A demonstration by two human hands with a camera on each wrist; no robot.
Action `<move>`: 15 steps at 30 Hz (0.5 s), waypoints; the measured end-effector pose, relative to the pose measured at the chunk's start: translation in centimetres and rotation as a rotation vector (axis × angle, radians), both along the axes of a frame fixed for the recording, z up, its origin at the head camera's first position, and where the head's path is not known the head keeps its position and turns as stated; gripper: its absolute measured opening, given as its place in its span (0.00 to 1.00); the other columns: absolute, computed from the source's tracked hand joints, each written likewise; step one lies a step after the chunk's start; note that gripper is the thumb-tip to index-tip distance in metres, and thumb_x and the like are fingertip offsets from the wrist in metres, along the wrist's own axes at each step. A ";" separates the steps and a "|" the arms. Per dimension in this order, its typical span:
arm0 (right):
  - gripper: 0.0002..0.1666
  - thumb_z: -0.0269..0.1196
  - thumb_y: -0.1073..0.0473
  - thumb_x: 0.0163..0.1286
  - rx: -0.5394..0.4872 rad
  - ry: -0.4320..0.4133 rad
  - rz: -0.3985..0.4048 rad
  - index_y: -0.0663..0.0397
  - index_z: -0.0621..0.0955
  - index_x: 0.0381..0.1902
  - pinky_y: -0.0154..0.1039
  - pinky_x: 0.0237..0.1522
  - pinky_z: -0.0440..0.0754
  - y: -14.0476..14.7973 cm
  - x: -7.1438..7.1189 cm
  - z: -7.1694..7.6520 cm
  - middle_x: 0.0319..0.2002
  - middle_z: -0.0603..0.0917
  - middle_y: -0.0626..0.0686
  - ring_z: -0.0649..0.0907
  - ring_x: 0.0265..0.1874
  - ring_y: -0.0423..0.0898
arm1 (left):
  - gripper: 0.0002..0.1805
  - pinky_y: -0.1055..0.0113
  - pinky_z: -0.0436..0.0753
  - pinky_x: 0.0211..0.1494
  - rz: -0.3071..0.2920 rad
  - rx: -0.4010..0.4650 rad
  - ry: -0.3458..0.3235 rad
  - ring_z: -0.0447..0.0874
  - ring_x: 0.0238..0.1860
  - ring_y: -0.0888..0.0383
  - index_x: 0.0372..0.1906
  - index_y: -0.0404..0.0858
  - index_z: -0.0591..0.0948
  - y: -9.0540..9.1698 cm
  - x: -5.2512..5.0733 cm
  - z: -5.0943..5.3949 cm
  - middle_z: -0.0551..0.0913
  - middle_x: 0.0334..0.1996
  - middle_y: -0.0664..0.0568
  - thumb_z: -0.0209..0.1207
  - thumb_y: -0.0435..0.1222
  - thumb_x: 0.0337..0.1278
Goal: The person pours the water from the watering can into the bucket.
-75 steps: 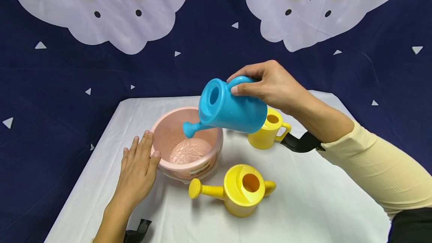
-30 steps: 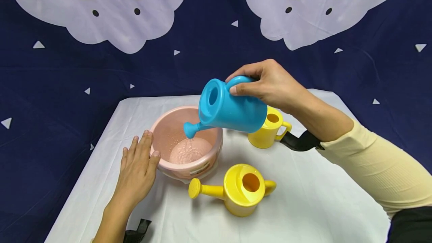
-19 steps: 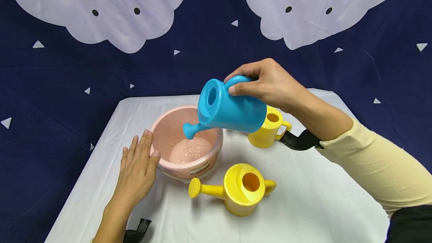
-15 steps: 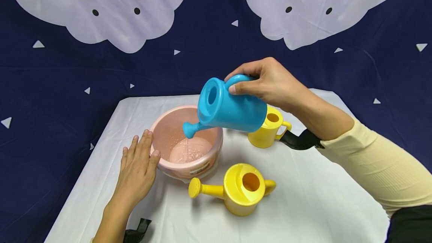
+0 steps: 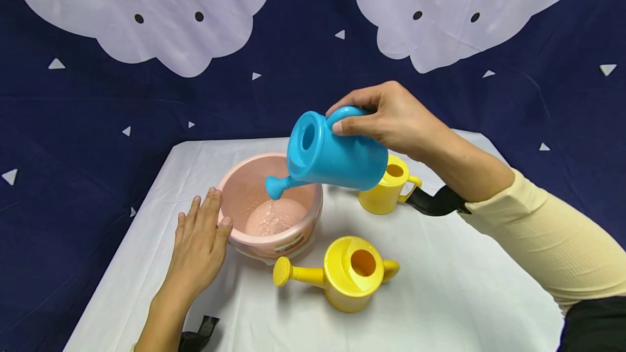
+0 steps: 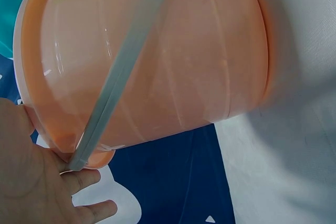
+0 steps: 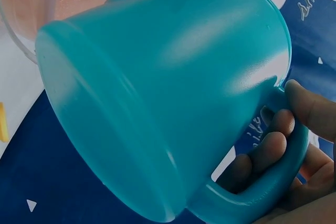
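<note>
A blue watering can point(image 5: 339, 156) hangs tilted over a pink bucket point(image 5: 244, 170), its spout pointing down inside the rim. Thin water point(image 5: 271, 222) falls from the spout into the shallow water at the bottom. My right hand point(image 5: 391, 118) grips the can's handle point(image 7: 262, 198), fingers curled through the loop and thumb on top. With fingers straight, my left hand point(image 5: 198, 249) rests against the bucket's left rim. In the left wrist view its fingers point(image 6: 86, 182) touch the rim by the bucket's grey handle point(image 6: 121, 72).
One yellow watering can point(image 5: 349, 276) stands in front of the bucket, spout to the left. A second yellow watering can point(image 5: 383, 192) is behind, partly hidden by the blue one. White cloth covers the table point(image 5: 440, 287); a dark blue backdrop point(image 5: 313, 58) with clouds hangs behind.
The stream from the blue watering can has thinned and the water's surface in the bucket is less churned. The can has risen very slightly; my left hand stays put.
</note>
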State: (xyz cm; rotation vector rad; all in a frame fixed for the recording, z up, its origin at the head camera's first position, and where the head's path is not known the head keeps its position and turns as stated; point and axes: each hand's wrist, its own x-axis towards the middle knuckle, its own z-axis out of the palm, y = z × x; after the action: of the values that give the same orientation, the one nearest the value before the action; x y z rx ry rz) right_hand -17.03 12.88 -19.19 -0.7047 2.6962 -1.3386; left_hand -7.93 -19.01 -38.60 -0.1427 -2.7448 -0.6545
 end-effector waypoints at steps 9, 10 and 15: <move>0.14 0.69 0.53 0.59 0.004 -0.003 -0.013 0.45 0.85 0.43 0.42 0.50 0.79 0.0 0.1 0.2 0.43 0.86 0.49 0.81 0.45 0.46 | 0.31 0.42 0.33 0.75 -0.001 -0.003 -0.009 0.38 0.77 0.43 0.75 0.44 0.47 0.0 0.0 0.0 0.49 0.76 0.47 0.34 0.49 0.74; 0.14 0.68 0.53 0.59 0.005 -0.005 -0.014 0.45 0.85 0.43 0.42 0.50 0.79 0.0 0.2 0.2 0.43 0.86 0.49 0.81 0.45 0.46 | 0.31 0.42 0.33 0.75 0.000 -0.003 -0.010 0.38 0.77 0.43 0.75 0.44 0.47 0.0 0.0 0.0 0.49 0.76 0.47 0.34 0.49 0.74; 0.13 0.68 0.53 0.59 0.014 -0.013 -0.020 0.44 0.85 0.43 0.43 0.50 0.79 0.1 0.2 0.3 0.44 0.86 0.49 0.81 0.45 0.46 | 0.31 0.42 0.33 0.75 0.000 0.000 -0.006 0.39 0.77 0.43 0.75 0.45 0.47 0.0 0.0 0.0 0.49 0.76 0.47 0.34 0.49 0.73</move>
State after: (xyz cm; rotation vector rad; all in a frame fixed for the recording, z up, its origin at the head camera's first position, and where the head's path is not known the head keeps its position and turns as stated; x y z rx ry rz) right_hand -16.85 12.96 -18.88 -0.6680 2.7068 -1.3226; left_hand -7.93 -18.98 -38.55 -0.1405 -2.7503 -0.6560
